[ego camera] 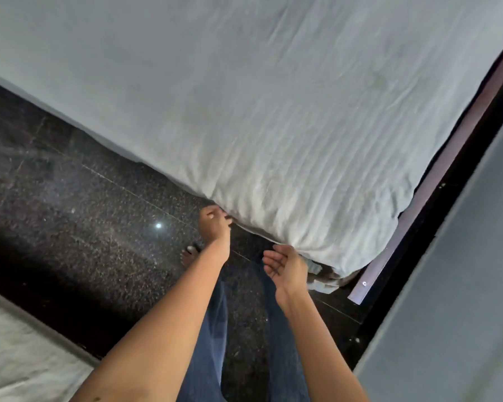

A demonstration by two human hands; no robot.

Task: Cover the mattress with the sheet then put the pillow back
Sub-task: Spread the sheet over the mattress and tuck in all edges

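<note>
A white, wrinkled sheet [244,97] lies spread over the mattress, which fills the upper part of the view. My left hand [213,223] is at the mattress's lower edge, fingers curled against the sheet where it folds under. My right hand [285,268] is by the near corner of the mattress, palm turned up and fingers apart, its fingertips under the sheet's edge. Bunched cloth [321,278] hangs below that corner. No pillow is in view.
Dark speckled floor [84,213] lies between the bed and me; my bare foot [190,253] and blue trousers [215,343] are below the hands. A dark wooden bed frame with a rail [418,204] runs along the right, next to a grey wall [462,285]. Another white cloth surface [18,358] is at bottom left.
</note>
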